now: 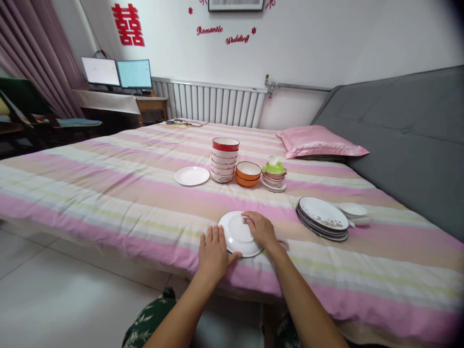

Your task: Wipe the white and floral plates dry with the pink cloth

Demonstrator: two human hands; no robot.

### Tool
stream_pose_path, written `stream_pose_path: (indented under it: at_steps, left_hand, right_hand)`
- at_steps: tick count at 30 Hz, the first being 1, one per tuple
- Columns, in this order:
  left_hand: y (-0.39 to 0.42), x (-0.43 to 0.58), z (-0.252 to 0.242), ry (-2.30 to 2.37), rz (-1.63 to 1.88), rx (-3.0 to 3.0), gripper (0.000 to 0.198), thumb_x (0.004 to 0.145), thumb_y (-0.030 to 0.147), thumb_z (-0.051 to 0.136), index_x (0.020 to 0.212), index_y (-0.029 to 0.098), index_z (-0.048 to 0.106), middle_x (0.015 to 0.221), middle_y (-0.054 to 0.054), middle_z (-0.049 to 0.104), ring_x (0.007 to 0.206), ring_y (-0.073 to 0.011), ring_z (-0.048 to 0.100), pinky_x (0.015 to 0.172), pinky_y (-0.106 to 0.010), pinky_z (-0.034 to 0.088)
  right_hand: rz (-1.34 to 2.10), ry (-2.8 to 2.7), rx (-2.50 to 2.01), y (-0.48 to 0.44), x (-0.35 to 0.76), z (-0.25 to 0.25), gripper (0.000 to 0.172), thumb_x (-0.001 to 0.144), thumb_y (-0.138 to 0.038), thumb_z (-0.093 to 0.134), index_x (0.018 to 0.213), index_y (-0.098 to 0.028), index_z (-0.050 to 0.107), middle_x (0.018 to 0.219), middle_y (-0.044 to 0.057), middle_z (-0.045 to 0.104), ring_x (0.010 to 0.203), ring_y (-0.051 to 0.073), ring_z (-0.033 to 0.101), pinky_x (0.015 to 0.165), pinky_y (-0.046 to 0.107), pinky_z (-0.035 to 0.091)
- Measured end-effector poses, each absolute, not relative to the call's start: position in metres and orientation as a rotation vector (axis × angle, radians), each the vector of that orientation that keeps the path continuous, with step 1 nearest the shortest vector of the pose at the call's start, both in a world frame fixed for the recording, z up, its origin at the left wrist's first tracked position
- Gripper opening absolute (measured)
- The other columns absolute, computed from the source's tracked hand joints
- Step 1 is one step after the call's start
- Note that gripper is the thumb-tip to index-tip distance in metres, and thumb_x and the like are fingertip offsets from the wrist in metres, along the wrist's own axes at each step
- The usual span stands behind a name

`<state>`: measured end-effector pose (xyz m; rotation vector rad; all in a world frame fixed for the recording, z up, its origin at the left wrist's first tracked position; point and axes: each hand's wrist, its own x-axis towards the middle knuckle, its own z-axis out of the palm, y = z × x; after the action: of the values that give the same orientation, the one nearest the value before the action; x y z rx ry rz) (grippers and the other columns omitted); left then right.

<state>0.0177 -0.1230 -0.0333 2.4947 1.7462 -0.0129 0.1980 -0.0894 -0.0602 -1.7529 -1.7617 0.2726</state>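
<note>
A white plate (235,231) lies on the near edge of the bed, its ringed base apparently facing up. My left hand (213,251) rests at the plate's left rim, fingers stretched out and thumb along the near edge. Over the plate's right side, my right hand (260,229) is closed on a small pale pinkish cloth (245,220) pressed to the surface. More of what looks like the cloth shows beside my right wrist.
Behind the plate stand another white plate (192,176), stacked red-and-white bowls (224,162), orange bowls (248,175) and small dishes with a green one (274,167). To the right sit stacked patterned plates (322,215) and small white dishes with a spoon (353,210). A pink pillow (322,140) lies near the grey headboard (402,121).
</note>
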Motion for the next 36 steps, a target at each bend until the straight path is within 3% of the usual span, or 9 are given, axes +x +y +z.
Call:
stream_pose_path:
  at_steps: [36]
  left_hand:
    - [-0.1228,0.0179,-0.0349,1.741,-0.001,2.497,0.085,0.081,0.056,0.052,0.142,0.001,0.028,0.148,-0.020,0.028,0.139,-0.0342,0.022,0.111,-0.051,0.020]
  right_hand:
    - [0.271,-1.755,-1.739,-0.0889,0.1987,-0.0618,0.033,0.084,-0.016,0.043,0.108,-0.022,0.064,0.115,0.000,0.066,0.106,0.017,0.059,0.093,0.029,0.042]
